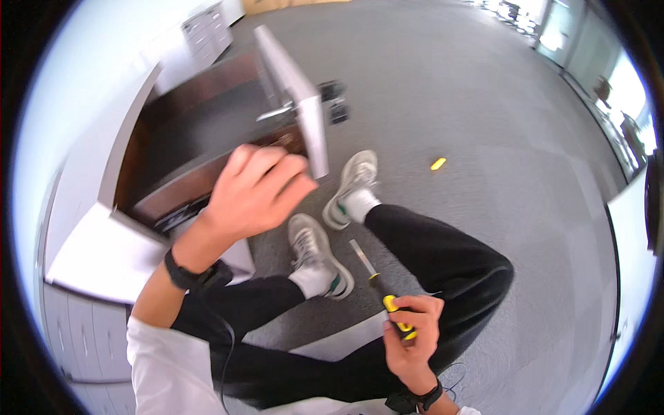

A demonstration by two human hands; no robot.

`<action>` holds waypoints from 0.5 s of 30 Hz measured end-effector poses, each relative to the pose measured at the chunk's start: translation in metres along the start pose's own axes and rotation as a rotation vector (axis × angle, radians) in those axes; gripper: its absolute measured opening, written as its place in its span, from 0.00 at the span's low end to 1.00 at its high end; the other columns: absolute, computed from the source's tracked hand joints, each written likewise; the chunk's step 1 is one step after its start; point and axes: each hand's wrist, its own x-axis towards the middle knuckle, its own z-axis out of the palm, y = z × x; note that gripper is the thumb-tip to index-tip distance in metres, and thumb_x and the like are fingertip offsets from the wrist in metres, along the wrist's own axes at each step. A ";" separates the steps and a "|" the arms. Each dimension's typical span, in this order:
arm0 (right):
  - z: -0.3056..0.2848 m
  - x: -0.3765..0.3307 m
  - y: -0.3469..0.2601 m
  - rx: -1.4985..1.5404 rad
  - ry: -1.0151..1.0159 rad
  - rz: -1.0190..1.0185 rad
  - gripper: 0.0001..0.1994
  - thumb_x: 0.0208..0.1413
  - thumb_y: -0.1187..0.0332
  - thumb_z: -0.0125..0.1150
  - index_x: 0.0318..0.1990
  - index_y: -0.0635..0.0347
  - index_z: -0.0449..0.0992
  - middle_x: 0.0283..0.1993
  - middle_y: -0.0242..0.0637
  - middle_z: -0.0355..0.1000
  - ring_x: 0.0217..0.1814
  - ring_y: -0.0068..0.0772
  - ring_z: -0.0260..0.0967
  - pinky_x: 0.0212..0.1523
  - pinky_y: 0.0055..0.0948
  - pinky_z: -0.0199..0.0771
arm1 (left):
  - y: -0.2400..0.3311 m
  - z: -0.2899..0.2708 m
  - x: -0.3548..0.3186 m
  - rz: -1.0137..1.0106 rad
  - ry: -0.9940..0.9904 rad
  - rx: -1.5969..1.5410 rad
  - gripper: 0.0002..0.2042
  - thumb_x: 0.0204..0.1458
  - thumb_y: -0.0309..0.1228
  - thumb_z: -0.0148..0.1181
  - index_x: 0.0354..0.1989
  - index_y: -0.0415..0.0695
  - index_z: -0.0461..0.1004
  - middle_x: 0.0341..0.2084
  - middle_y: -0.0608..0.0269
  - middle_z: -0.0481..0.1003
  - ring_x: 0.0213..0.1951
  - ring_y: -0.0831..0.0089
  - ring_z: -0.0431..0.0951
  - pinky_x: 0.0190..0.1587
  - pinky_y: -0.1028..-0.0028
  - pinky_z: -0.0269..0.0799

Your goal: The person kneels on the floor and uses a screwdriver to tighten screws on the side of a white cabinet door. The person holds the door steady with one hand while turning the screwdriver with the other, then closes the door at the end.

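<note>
My right hand [413,335] is closed round the yellow-and-black handle of a screwdriver [394,304], its metal blade pointing forward and slightly left above the floor between my legs. Raised in front of the open drawer [207,164] is my left hand [256,194], somewhat blurred, with bent fingers apart and nothing visible in them. Beyond it stands the drawer's pale front panel [299,97]. A silver metal piece [275,112] sticks out from the panel's inner side. The drawer's inside is dark, with brown side walls.
A white cabinet body [104,256] stands at my left. My shoes [315,252] rest on the grey carpet [484,207]. A small yellow piece [438,164] lies to the right, and black casters [335,100] show behind the panel. Other cabinets [206,33] stand further off.
</note>
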 end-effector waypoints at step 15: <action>0.011 0.028 0.028 0.190 -0.043 0.074 0.22 0.42 0.77 0.73 0.49 0.64 0.75 0.44 0.48 0.75 0.44 0.39 0.75 0.46 0.32 0.76 | 0.047 -0.038 -0.040 -0.362 -0.217 -0.604 0.10 0.43 0.21 0.72 0.33 0.42 0.78 0.30 0.62 0.75 0.31 0.64 0.74 0.30 0.70 0.71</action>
